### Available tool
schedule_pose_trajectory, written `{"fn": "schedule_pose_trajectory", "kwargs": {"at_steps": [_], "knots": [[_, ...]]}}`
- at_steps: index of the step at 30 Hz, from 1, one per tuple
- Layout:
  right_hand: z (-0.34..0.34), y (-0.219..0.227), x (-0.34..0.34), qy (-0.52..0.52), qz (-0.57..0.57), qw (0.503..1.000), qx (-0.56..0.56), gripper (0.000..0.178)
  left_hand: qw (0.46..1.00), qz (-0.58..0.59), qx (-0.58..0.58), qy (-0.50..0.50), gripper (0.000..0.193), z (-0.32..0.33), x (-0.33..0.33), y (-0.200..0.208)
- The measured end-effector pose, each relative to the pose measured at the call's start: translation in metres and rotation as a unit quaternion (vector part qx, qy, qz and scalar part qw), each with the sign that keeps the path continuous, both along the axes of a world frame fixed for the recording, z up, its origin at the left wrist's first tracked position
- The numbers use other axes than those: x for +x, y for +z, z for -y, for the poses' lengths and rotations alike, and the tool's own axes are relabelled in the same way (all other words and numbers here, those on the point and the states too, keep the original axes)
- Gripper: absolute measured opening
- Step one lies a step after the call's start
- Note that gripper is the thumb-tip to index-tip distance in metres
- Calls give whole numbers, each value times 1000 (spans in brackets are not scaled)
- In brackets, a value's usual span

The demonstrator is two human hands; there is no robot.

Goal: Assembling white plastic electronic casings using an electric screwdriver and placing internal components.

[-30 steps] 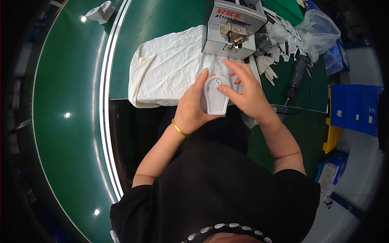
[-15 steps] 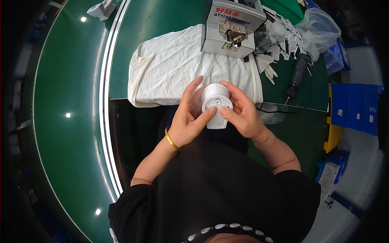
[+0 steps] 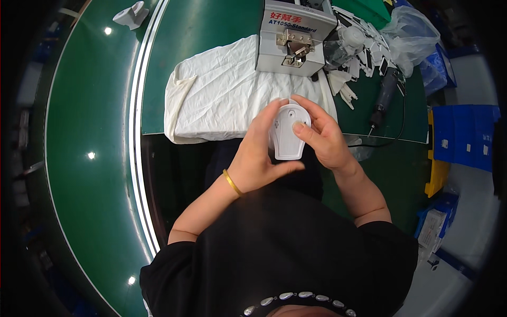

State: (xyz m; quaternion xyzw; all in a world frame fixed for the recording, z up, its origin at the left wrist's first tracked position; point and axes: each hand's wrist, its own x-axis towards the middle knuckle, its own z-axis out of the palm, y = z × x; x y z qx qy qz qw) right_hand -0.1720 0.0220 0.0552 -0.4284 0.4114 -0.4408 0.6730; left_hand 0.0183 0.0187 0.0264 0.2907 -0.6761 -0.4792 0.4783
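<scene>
A white plastic housing, rounded at the top and narrowing to a flat lower end, is held up between my hands in front of my body. Its shallow recessed face, with a small screw hole near the top, is turned up. My left hand curls round its left and top side, the thumb stretched out just below the lower edge. The thumb of my right hand presses on the face, with the fingers round the right and far side. Whatever lies behind the housing is hidden. Beyond it, a white cloth covers the table edge.
A grey bench machine stands on the cloth. To its right lie a clear bottle, several white plastic pieces, a corded electric screwdriver and a plastic bag. Blue bins are far right; a white part rests on the green belt.
The housing has been tilted so its face shows fully and its round cup end is out of sight. My left thumb has come off the face; my right thumb has moved up along it.
</scene>
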Motion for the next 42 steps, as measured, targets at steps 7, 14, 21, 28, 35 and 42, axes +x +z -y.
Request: {"fn": "schedule_pose_trajectory", "kwargs": {"at_steps": [7,14,21,28,35,42], "knots": [[54,15,-134,-359,-526,753,-163,50,991,103,-23,81,108,15,-11,-9],[81,-48,-259,-425,-593,682,41,72,984,136,-79,78,98,17,-12,-21],[75,-45,-247,-421,-322,848,14,56,980,154,-110,59,80,20,-9,-16],[76,7,-181,-149,336,920,-138,31,973,170,-136,70,74,16,-8,-24],[125,97,-55,-336,89,881,-321,32,974,161,-146,71,73,17,-8,-26],[154,97,-26,-209,-52,883,-417,24,977,145,-143,65,79,19,-7,-26]]}}
